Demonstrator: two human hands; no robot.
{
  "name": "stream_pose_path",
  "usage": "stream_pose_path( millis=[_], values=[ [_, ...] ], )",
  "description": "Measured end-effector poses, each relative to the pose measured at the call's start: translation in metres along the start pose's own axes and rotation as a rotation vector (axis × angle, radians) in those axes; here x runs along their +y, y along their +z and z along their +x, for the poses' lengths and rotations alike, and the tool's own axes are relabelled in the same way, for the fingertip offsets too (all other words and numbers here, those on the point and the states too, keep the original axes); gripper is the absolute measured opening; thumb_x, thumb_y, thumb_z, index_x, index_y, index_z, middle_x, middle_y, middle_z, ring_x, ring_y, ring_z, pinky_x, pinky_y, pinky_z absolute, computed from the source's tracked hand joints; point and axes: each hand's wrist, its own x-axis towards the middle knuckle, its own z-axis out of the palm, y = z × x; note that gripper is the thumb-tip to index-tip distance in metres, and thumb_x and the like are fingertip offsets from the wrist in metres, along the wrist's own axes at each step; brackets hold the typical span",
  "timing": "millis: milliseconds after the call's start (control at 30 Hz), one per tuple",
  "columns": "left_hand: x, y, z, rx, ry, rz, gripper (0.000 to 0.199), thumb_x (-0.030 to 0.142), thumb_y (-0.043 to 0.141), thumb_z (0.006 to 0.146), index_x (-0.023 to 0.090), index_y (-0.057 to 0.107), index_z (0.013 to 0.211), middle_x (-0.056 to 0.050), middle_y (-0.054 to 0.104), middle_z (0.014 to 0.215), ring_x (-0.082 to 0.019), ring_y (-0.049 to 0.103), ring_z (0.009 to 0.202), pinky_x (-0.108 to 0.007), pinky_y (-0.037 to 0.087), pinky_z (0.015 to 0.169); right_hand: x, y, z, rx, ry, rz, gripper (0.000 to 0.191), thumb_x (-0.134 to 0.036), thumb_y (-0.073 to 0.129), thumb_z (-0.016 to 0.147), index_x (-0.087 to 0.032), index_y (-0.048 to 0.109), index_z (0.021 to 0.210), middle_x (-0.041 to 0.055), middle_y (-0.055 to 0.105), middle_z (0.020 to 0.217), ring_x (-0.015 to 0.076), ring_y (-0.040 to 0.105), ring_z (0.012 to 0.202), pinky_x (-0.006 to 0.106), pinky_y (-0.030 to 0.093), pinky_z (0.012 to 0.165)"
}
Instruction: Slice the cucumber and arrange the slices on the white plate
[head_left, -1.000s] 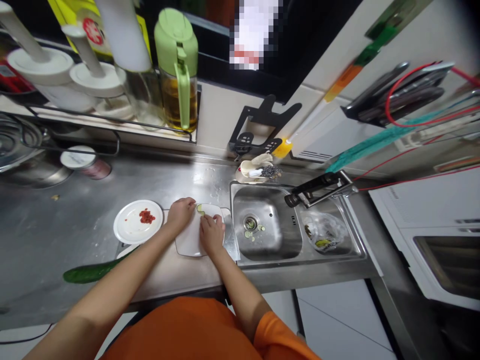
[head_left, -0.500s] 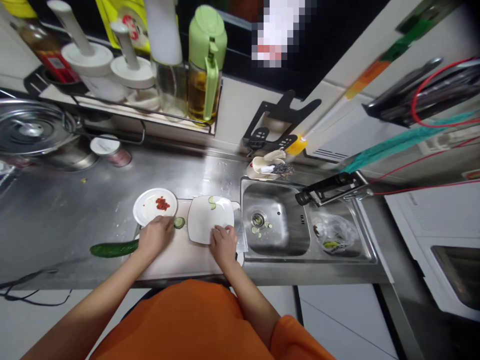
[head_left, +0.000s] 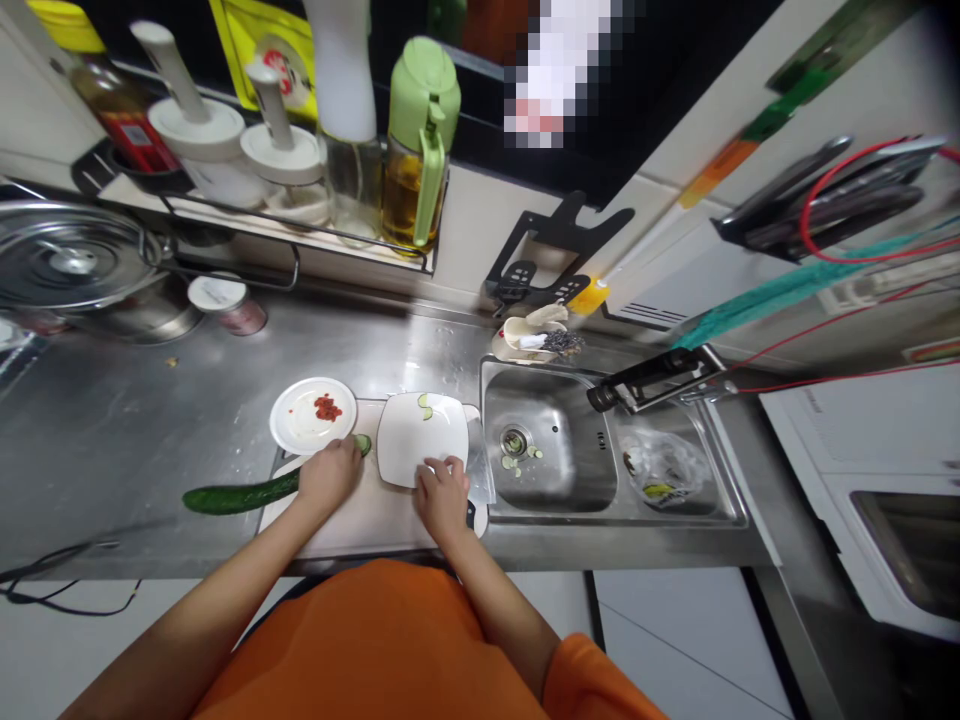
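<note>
My left hand (head_left: pixel 330 474) is closed over the cutting board (head_left: pixel 352 525), its fingertips against a small stack of cucumber slices (head_left: pixel 364 444). A long green cucumber (head_left: pixel 240 494) lies to the left, its right end running behind this hand. My right hand (head_left: pixel 444 498) has its fingers bent over the front rim of a square white plate (head_left: pixel 409 440); the thumb is partly hidden. A few pale green slices (head_left: pixel 426 404) lie near the plate's far edge. A knife (head_left: pixel 481 482) lies right of the plate, its dark handle partly behind my right hand.
A round white plate (head_left: pixel 289 425) with chopped red pieces stands behind my left hand. To the right is a steel sink (head_left: pixel 577 480) with slices near the drain. A lidded pot (head_left: pixel 142 318), a small tub (head_left: pixel 238 312) and a bottle rack (head_left: pixel 360 250) stand at the back.
My left hand has moved right along the cucumber and up to the slices, leaving more of the cucumber showing. My right hand stays at the square plate's rim. The view has shifted slightly.
</note>
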Motion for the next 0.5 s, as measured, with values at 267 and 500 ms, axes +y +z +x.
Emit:
stream_pose_path(
  millis=[267,500],
  values=[
    [-0.002,0.001,0.005,0.052,-0.037,-0.124,0.035,0.035,0.036,0.088,0.019,0.062,0.103,-0.012,0.064,0.098,-0.024,0.063,0.081,-0.030,0.043,0.065,0.001,0.005,-0.001,0.001,-0.029,-0.004,0.017,-0.025,0.050,0.088,-0.028,0.065,0.095,0.0044,0.059,0.113,0.0249,0.038,0.105,0.035,0.033,0.077],
    [-0.015,-0.001,0.012,0.115,0.085,-0.460,0.020,0.035,0.050,0.078,0.022,0.065,0.080,-0.002,0.064,0.078,-0.017,0.059,0.075,-0.025,0.042,0.068,-0.005,-0.002,0.008,-0.024,0.033,0.156,0.020,-0.024,0.052,0.086,-0.027,0.068,0.098,0.0052,0.064,0.106,0.0243,0.042,0.104,0.033,0.034,0.076]
  ],
)
